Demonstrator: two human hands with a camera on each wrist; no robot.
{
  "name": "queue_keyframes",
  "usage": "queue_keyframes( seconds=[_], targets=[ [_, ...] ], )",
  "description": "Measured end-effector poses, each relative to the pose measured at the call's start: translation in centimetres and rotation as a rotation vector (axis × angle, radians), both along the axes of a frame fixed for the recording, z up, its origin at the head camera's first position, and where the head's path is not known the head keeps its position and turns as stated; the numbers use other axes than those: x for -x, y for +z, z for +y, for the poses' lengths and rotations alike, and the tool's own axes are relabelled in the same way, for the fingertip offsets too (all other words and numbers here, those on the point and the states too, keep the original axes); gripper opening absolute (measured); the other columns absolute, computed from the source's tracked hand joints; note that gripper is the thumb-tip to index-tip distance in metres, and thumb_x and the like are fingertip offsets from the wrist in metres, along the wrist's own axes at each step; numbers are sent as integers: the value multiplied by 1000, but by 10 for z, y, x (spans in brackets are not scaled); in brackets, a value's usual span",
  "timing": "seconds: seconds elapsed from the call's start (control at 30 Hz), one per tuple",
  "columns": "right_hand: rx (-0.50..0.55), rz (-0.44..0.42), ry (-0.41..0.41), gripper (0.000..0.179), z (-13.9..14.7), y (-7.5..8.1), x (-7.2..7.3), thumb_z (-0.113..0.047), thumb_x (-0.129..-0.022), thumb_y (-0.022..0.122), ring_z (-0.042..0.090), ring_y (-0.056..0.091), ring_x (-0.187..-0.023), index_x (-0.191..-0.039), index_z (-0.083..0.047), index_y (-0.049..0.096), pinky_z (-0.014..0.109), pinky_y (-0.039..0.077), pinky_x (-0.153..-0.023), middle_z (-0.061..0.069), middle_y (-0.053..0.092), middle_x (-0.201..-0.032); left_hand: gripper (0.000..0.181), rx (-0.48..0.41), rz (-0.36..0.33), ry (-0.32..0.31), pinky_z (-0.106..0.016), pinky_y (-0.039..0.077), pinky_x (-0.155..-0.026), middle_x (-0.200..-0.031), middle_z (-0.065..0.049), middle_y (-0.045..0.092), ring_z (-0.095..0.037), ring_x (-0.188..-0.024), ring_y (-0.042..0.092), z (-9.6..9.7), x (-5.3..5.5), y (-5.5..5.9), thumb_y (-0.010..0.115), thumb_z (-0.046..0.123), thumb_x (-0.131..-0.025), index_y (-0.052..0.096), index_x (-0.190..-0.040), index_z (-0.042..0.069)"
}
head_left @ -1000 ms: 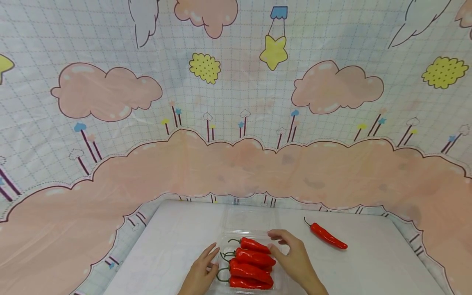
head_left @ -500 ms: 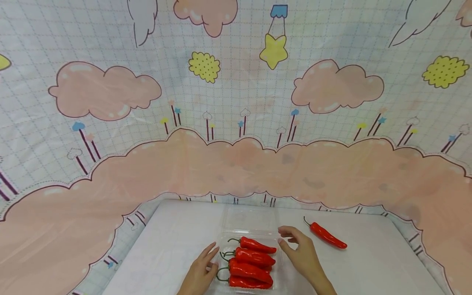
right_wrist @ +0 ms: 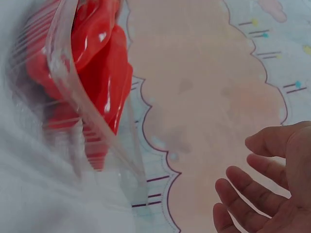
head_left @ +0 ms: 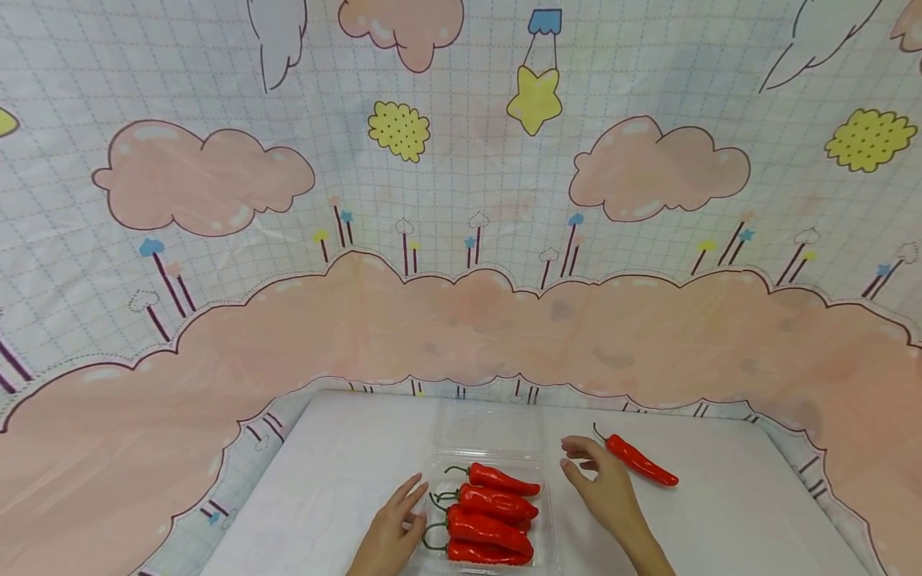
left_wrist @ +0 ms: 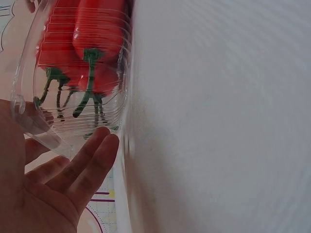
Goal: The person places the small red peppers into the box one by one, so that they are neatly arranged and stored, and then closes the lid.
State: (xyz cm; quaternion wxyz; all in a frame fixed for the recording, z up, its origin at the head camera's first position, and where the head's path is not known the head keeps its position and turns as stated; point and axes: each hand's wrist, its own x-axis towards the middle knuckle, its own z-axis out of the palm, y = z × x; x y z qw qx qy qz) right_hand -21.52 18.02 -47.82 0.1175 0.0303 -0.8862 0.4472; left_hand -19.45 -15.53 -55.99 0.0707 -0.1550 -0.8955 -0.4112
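Note:
A clear plastic clamshell box (head_left: 547,512) stands on the white table with its lid (head_left: 490,428) folded back. Inside lie several red chili peppers (head_left: 497,504), their green stems to the left. My left hand (head_left: 392,528) rests its fairly straight fingers along the box's left side; in the left wrist view the fingertips (left_wrist: 109,143) are right at the ribbed wall near the stems. To the right of the box, my right hand (head_left: 605,488) hovers with loosely bent fingers and holds nothing. One single red chili pepper (head_left: 641,462) lies just beyond it on the table.
The white table (head_left: 346,448) carries the box near its front middle. Behind and around it hangs a cloth (head_left: 461,328) printed with pink clouds, stars and a grid.
My right hand has moved off the top pepper in the box and rightward, towards the single pepper. That top pepper now lies uncovered. My left hand has stayed at the box.

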Motion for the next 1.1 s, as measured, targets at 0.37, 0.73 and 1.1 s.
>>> queue_keyframes(
  seconds=[0.37,0.73,1.1],
  targets=[
    [4,-16,-31,31,16,-7,3,-13,-90,69,22,65,-105,-121,-14,66,40,55,-92,6,71,-116,44,-3,-6,2,-18,55,-65,-147,-21,47,3,-80,63,0,-1,1,58,6,-92,56,-134,-4],
    [21,89,-68,28,35,-20,6,-8,-88,70,4,66,-94,-116,-11,69,22,54,-83,4,73,-107,44,8,-11,11,-18,54,-64,-147,-21,47,1,-80,64,1,-3,2,59,6,-91,56,-134,-5],
    [10,54,-105,30,51,-26,5,-8,-88,70,-4,61,-92,-119,-10,67,19,52,-81,9,73,-109,45,1,-19,7,-18,54,-65,-148,-21,46,2,-81,64,0,-3,3,59,7,-91,56,-134,-4]
  ],
)
